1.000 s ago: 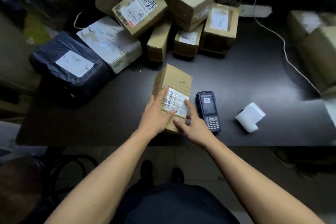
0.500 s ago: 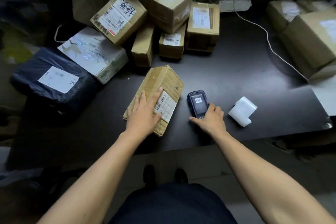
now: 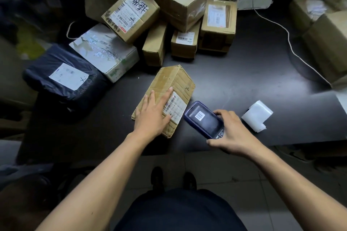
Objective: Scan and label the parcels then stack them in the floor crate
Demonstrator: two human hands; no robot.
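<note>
Your left hand lay flat on the box, fingers straight, your right hand gripped the scanner, tilted up.

Dim, bluish light; corners dark, edges warped.

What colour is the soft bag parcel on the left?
Black, with a white label; the bag parcel shows clearly in the head view.
</note>
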